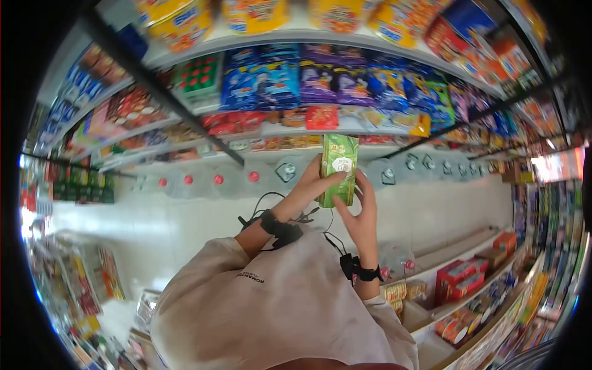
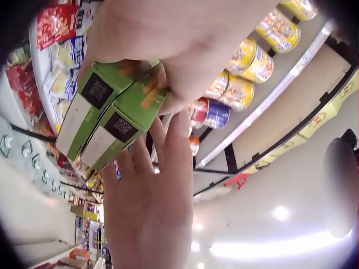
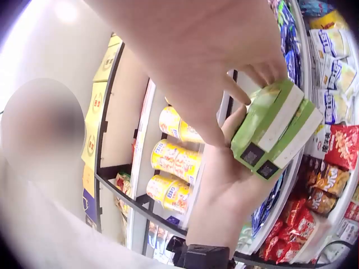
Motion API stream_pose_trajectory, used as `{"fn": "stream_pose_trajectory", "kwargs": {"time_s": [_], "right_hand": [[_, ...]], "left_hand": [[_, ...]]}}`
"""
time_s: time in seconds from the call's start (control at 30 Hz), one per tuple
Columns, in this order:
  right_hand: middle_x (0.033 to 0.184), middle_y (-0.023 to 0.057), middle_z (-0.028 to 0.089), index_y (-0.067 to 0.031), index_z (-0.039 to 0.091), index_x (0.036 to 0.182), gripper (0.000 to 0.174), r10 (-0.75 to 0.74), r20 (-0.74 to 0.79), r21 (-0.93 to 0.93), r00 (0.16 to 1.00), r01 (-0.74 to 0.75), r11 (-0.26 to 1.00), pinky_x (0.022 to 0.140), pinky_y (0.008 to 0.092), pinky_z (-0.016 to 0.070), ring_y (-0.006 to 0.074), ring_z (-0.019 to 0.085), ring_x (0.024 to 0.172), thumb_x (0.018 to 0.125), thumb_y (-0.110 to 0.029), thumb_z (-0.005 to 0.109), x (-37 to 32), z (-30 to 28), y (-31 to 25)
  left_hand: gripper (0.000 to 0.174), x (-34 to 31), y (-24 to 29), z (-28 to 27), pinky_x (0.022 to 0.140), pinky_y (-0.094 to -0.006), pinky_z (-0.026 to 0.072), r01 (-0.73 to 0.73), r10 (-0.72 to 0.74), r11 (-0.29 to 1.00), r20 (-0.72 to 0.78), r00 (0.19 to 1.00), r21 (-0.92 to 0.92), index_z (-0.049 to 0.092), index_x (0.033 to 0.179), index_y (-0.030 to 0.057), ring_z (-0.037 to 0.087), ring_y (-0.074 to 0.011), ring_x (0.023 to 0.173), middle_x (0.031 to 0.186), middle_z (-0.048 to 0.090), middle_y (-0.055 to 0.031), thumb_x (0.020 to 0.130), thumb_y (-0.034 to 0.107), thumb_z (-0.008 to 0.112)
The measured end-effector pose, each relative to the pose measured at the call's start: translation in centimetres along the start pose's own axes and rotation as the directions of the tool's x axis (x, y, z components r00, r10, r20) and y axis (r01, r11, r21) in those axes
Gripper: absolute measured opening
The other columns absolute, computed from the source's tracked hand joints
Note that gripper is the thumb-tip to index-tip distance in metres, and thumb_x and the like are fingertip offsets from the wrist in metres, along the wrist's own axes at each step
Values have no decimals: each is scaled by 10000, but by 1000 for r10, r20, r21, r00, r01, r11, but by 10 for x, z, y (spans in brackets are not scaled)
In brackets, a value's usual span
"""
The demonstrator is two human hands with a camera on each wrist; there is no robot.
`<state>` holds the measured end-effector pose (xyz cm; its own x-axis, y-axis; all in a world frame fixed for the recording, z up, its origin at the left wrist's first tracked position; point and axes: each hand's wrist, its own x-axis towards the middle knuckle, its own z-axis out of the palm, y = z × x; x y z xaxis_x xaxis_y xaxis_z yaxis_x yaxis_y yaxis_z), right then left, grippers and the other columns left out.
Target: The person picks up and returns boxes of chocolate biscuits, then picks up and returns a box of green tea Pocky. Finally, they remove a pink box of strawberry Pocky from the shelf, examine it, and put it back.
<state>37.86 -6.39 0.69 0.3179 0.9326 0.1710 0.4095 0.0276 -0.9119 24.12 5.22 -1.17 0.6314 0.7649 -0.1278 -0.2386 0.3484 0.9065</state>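
Observation:
A green pack (image 1: 339,154) with a pale label stands before the person's chest in the head view. The left hand (image 1: 313,188) grips its left side, thumb across the front. On the right side are the fingers of the right hand (image 1: 362,216), its thumb at the lower front. From the left wrist, the pack (image 2: 119,120) shows two joined box ends with dark square codes; the left hand (image 2: 179,39) is above, the right hand (image 2: 148,207) below. The right wrist view has the pack (image 3: 275,131) between the left hand (image 3: 224,185) and the right hand (image 3: 219,73).
Shelves of snack bags (image 1: 271,80) and yellow tubs (image 1: 256,15) stand ahead. Large clear bottles (image 1: 219,179) line the floor along the lowest shelf. A low shelf with red boxes (image 1: 459,280) is at the lower right. Dark cables (image 1: 246,221) hang near the wrists.

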Motion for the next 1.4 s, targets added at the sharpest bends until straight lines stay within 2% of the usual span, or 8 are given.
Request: {"fn": "stream_pose_trajectory", "kwargs": {"time_s": [0.17, 0.27, 0.47, 0.8, 1.0, 1.23, 1.33, 1.4], "right_hand": [[1496, 254, 536, 48, 396, 1546, 727, 230, 239, 241, 943, -287, 927, 1100, 439, 511, 320, 603, 1325, 971, -187, 773, 27, 14, 17], [1392, 233, 618, 72, 396, 1532, 677, 126, 450, 336, 884, -298, 893, 1045, 380, 535, 263, 647, 1258, 999, -164, 740, 30, 24, 21], [1274, 171, 682, 61, 421, 1514, 675, -48, 593, 393, 804, -237, 888, 963, 360, 557, 219, 689, 1143, 966, -121, 770, 40, 42, 22], [1111, 151, 724, 26, 462, 1486, 694, -237, 736, 391, 635, -113, 913, 918, 342, 559, 182, 711, 1018, 914, -126, 823, 14, 90, -11], [1318, 145, 661, 26, 446, 1500, 619, -148, 853, 385, 501, -412, 826, 960, 325, 545, 175, 638, 1192, 977, -97, 751, -6, 128, -13], [1508, 140, 489, 36, 356, 1570, 649, -204, 787, 420, 582, -264, 868, 978, 311, 539, 171, 564, 1278, 1015, -41, 683, -25, 188, -51], [1533, 162, 481, -13, 248, 1633, 744, -116, 839, 334, 532, -335, 881, 1035, 349, 523, 217, 547, 1338, 1025, -60, 673, -43, 222, -87], [1564, 169, 437, -27, 170, 1652, 771, -195, 808, 462, 555, -392, 796, 1075, 388, 518, 242, 525, 1364, 1041, -53, 640, -61, 259, -99]], "left_hand": [[683, -20, 17, -31, 1067, -326, 480, -79, 76, 997, -162, 984, -10, 404, 1532, -7, 585, -175, 1290, 1414, 604, -108, 976, 176, 756], [687, -38, 21, -27, 1078, -334, 476, -141, 142, 990, -257, 956, 24, 412, 1529, -2, 579, -179, 1304, 1420, 602, -108, 966, 162, 769], [664, -77, 21, -24, 1044, -340, 511, -190, 258, 963, -464, 847, 189, 435, 1503, 0, 610, -180, 1264, 1393, 622, -113, 961, 168, 780], [429, -149, 27, -18, 858, -312, 575, -243, 387, 920, -799, 460, 306, 603, 1272, -5, 697, -137, 994, 1142, 721, -76, 920, 131, 808], [352, -184, 25, -42, 812, -292, 575, -386, 436, 872, -837, 330, 302, 664, 1183, -21, 706, -126, 931, 1075, 743, -74, 876, 58, 816], [354, -230, 29, -93, 809, -297, 576, -444, 513, 823, -799, 314, 355, 672, 1184, -28, 711, -137, 938, 1086, 744, -85, 865, 38, 810], [380, -257, 42, -128, 831, -306, 580, -468, 523, 811, -794, 310, 352, 670, 1198, -34, 711, -146, 962, 1109, 740, -95, 854, 30, 820], [403, -278, 52, -145, 849, -313, 581, -534, 503, 792, -814, 292, 298, 668, 1210, -38, 709, -154, 980, 1123, 737, -101, 846, 25, 829]]}}
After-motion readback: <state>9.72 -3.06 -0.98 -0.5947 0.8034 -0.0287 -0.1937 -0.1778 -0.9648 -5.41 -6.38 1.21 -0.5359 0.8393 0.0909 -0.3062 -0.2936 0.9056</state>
